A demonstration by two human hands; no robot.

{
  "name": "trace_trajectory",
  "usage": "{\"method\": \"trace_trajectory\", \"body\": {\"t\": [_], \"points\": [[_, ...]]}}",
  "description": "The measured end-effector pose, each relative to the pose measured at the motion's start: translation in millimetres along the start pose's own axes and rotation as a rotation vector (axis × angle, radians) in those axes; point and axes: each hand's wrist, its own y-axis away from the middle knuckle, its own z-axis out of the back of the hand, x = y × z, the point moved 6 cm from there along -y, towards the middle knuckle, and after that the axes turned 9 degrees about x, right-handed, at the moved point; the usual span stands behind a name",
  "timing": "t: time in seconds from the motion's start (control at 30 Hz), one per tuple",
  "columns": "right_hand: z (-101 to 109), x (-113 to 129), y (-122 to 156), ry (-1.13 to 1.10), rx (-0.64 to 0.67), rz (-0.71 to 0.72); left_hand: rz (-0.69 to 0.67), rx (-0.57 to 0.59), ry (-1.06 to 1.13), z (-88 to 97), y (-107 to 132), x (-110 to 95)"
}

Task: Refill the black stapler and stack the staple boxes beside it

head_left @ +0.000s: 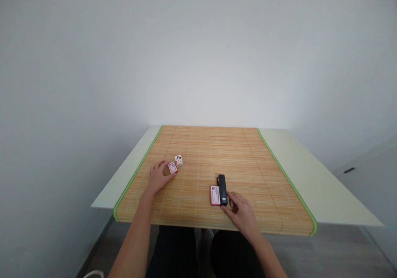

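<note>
My left hand [158, 177] rests on the bamboo mat [248, 166] with its fingers pinched round a small red and white box [173, 167]. A second small white box [178, 160] lies just behind it, touching or nearly so. My right hand [242, 212] sits near the front edge, fingers curled against the near end of a black stapler [222, 189]. A flat red and white box [215, 195] lies right beside the stapler on its left.
The mat has green side borders and covers the middle of a white table [322, 183] that stands against a plain white wall. A grey cabinet [369, 179] is at the right. My dark-clad legs show below the table's front edge.
</note>
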Motion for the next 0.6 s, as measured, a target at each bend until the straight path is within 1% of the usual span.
{"method": "trace_trajectory", "body": {"t": [0.1,0.17,0.2,0.3,0.37,0.43,0.5,0.6], "points": [[-1.8,-2.4,0.2,0.005,0.0,0.004,-0.024,-0.057,0.098,-6.0,22.4,-20.3],[-2.9,-3.7,0.4,0.002,0.004,0.0,-0.06,-0.052,0.224,-13.6,43.4,-43.4],[-3.3,-4.2,0.5,0.0,0.006,-0.003,-0.09,-0.026,0.299,-18.2,53.8,-58.7],[-3.3,-4.3,0.4,-0.01,0.014,-0.006,-0.246,0.137,0.442,-32.1,79.5,-116.8],[-2.8,-3.3,0.2,-0.015,0.014,-0.002,-0.361,0.22,0.471,-37.2,89.7,-154.2],[-2.3,-2.2,-0.1,-0.014,0.012,0.003,-0.437,0.269,0.471,-40.4,93.8,-181.0],[-2.1,-1.2,-0.2,-0.006,0.008,0.005,-0.481,0.301,0.456,-43.6,94.2,-196.6],[-1.5,0.3,0.0,0.011,-0.006,0.01,-0.51,0.341,0.438,-48.7,93.3,-205.7]]}}
